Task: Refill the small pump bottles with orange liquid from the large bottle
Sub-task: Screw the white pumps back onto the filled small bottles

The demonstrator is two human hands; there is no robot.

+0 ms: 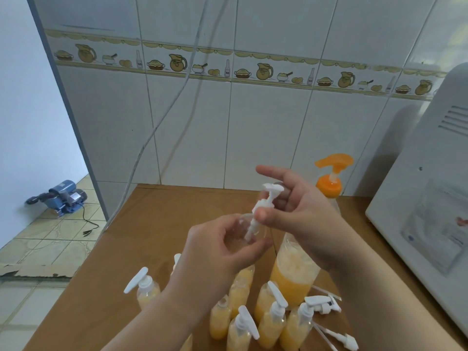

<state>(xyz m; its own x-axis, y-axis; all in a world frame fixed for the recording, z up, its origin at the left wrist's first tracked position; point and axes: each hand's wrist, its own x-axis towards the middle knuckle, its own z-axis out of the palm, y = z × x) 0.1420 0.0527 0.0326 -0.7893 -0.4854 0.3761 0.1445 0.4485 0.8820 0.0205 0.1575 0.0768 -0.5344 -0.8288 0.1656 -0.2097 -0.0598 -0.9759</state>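
Small clear bottle [244,230]: held up above the table, between the two hands; it looks empty, and the tube of a pump goes down into its neck.
White pump head [268,198]: it stands just above the clear bottle, tilted a little, with its nozzle pointing away from the person.
Left hand [222,249]: the fingers and the thumb are curled around the clear bottle from below and from the left side, so this hand grips it.
Right hand [298,211]: thumb and fingers pinch the collar of the white pump head; the index finger [268,171] is stretched out straight above it.
Large bottle [295,269]: it stands on the table just below the right wrist, part filled with orange liquid and foam; its top is hidden by the right hand.
Filled small bottles [268,323]: a group below both hands, near the person, with orange liquid inside; some carry white pumps, some have an open neck.
Single small bottle [147,290]: it stands apart, left of the left forearm, with a white pump on it.
Loose pumps [321,304]: they lie on the table under the right forearm, beside the large bottle.
Orange pump bottle [330,183]: behind the right hand, near the tiled wall [253,122].
Table [141,249]: a brown surface under all the bottles.
White appliance [425,198]: right of the right hand, at the edge of the table.
Blue motor [63,197]: on the floor, far left of the left hand.
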